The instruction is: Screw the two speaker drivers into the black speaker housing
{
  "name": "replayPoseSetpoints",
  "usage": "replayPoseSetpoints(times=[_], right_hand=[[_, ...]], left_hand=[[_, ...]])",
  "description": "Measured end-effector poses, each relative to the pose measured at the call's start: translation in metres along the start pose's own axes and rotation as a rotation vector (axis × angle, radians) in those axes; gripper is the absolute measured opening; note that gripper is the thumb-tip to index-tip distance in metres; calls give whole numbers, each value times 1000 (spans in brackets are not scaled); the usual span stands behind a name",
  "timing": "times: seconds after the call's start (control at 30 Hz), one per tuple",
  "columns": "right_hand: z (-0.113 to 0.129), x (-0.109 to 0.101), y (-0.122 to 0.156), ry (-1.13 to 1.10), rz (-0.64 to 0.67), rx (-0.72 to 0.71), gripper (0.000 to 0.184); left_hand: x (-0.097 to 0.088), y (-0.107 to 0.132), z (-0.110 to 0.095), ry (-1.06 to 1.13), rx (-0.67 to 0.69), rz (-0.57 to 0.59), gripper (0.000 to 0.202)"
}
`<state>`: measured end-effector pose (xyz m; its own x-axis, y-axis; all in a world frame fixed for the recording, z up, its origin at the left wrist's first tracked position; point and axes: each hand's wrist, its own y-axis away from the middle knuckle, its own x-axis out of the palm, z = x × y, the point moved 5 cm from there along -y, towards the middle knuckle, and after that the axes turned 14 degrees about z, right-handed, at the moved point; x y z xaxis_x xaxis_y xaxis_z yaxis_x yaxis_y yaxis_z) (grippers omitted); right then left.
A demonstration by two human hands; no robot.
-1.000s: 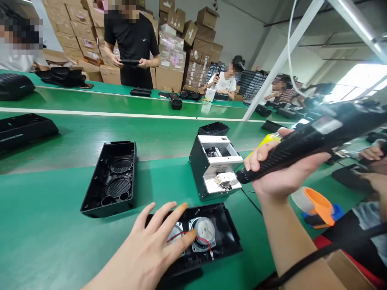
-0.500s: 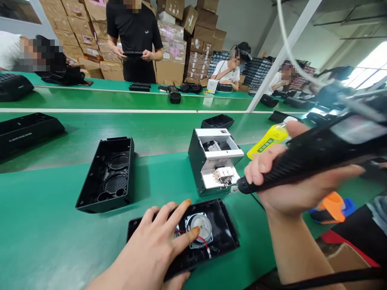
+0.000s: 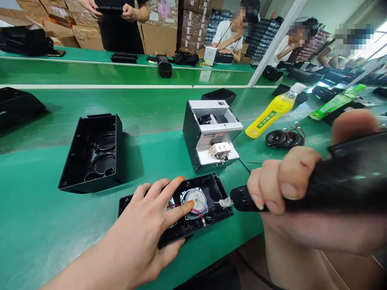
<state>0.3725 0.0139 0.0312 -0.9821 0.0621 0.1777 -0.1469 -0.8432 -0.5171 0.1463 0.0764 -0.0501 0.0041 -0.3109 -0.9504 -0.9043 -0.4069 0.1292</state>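
My left hand (image 3: 151, 227) is spread over a black speaker housing (image 3: 216, 187), gripping it with the thumb along its near side and the fingers across its top. One fingertip touches a round speaker driver (image 3: 195, 201) with a red wire, seated in the housing; a second driver is mostly covered by the hand. My right hand (image 3: 290, 189) is wrapped round a black electric screwdriver (image 3: 338, 181). Its tip, with a clear sleeve (image 3: 225, 202), points left above the housing's right end. A silver and black screw feeder (image 3: 208, 137) stands just behind the housing.
An open black speaker shell (image 3: 78, 161) lies to the left. On the right are a yellow bottle (image 3: 272, 114), a green bottle (image 3: 335, 102) and loose speaker drivers (image 3: 284, 138). People work across the green bench (image 3: 145, 104), beside a slanted white post (image 3: 275, 44).
My right hand has brought the screwdriver down and left, its tip moving from near the screw feeder to the housing's right end. The view has tilted down; my left hand stays on the housing.
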Motion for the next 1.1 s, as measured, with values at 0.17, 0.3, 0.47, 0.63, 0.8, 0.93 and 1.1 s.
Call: replayPoseSetpoints(times=[0.17,0.3,0.47,0.63,0.8,0.93,1.1], right_hand=[[-15,13,8,-84,-47,-2,42],[-20,15,8,-66,-69,21,41],[-25,17,8,-64,-79,22,46],[-31,14,11,-125,-38,-13,46],[-33,13,13,-154,-52,-1,43],[-35,14,11,-157,-75,11,46],[-38,17,10,-142,-129,43,47]], left_hand=[[-2,-2,-1,-8,19,32,51],[-4,-2,-3,9,10,61,51],[-6,-3,-5,28,-7,91,54],[-8,-5,-5,30,-7,95,54],[-9,-5,-5,35,-11,100,54],[-8,-3,-5,49,-13,107,53],[-9,-4,-5,50,-10,108,54]])
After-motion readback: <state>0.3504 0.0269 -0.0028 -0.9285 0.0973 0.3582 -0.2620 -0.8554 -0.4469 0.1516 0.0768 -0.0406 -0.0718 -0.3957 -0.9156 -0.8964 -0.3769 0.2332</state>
